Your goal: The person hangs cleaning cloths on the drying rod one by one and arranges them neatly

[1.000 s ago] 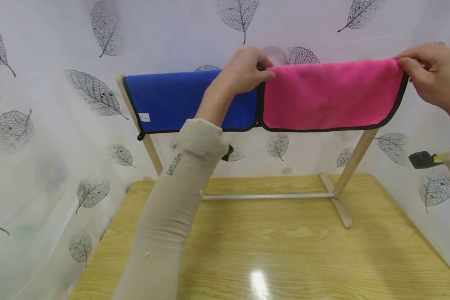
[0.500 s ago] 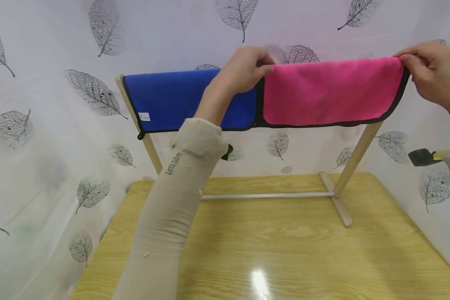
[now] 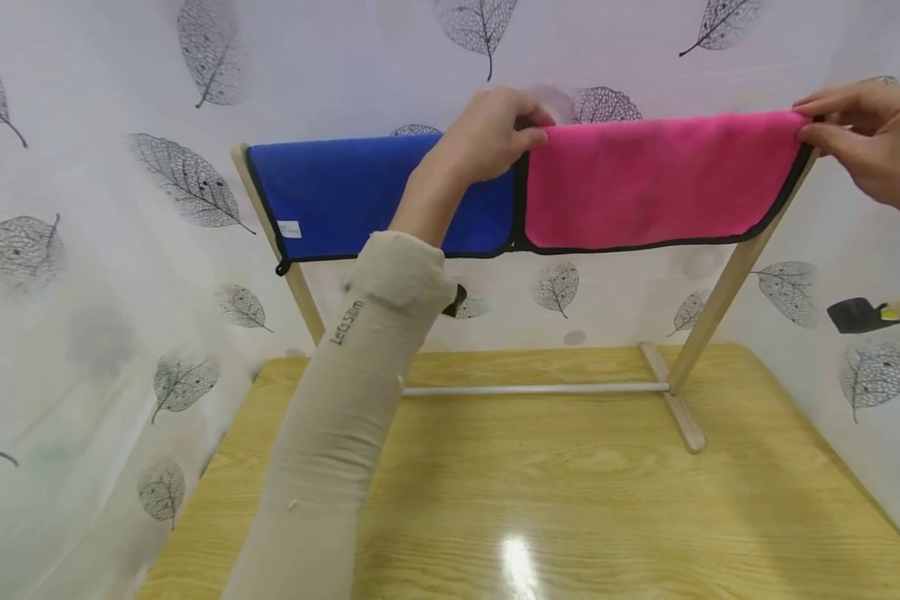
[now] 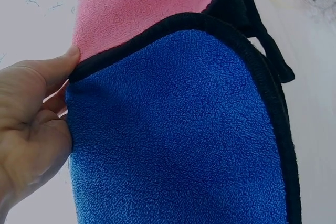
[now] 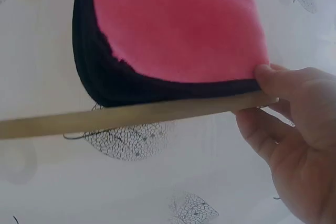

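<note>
A pink towel (image 3: 660,185) with black edging hangs folded over the top of a wooden rack (image 3: 720,292). Beside it on the left hangs a blue towel (image 3: 330,200) with black edging and a small white label. My left hand (image 3: 487,137) pinches the pink towel's top left corner, where the two towels meet; the left wrist view shows the thumb (image 4: 71,56) on that black edge. At the rack's right end my right hand (image 3: 873,142) pinches the top right corner. In the right wrist view its thumb (image 5: 265,74) lies on the pink cloth beside the wooden post (image 5: 131,116).
The rack stands on a wood-grain table (image 3: 570,500), with a white lower bar (image 3: 540,389) and a wooden foot (image 3: 682,421) at the right. A pale sheet printed with leaves (image 3: 105,333) surrounds the table at the back and sides.
My right hand has moved slightly right and drawn the pink towel's right corner out to the rack's post. The towel's lower right edge has risen a little. My left hand stays at its corner.
</note>
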### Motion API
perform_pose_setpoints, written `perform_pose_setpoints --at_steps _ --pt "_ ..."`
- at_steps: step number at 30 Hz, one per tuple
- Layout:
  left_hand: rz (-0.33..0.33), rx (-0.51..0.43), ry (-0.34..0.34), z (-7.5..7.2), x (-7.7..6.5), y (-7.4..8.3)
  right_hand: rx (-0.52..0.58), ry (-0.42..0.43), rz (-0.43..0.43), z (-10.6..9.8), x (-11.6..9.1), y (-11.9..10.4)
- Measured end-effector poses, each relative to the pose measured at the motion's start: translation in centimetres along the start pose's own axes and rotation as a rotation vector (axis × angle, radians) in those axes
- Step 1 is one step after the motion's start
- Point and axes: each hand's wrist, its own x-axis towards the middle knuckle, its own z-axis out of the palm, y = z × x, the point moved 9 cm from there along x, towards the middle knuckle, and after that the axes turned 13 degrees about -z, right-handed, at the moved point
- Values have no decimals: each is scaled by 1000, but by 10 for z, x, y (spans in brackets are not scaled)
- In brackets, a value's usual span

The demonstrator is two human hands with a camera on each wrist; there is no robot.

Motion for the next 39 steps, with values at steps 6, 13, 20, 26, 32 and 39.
perform_pose_setpoints --at_steps 6,13,20,26,32,39 --pt "4 -22 4 -1 -1 1 38 20 -2 -4 0 2" --pt "-9 -82 -11 1 -1 0 43 -23 92 -6 -2 13" --pt "-48 -122 -5 1 1 -2 -13 -41 103 -4 -3 15" --pt "-63 -139 24 0 1 -4 -124 -35 120 -2 -6 14" --pt "-64 -141 32 -1 1 -5 -154 -26 163 0 -10 13" --pt "-67 -126 22 -1 -1 -5 -120 -27 188 2 -13 14"
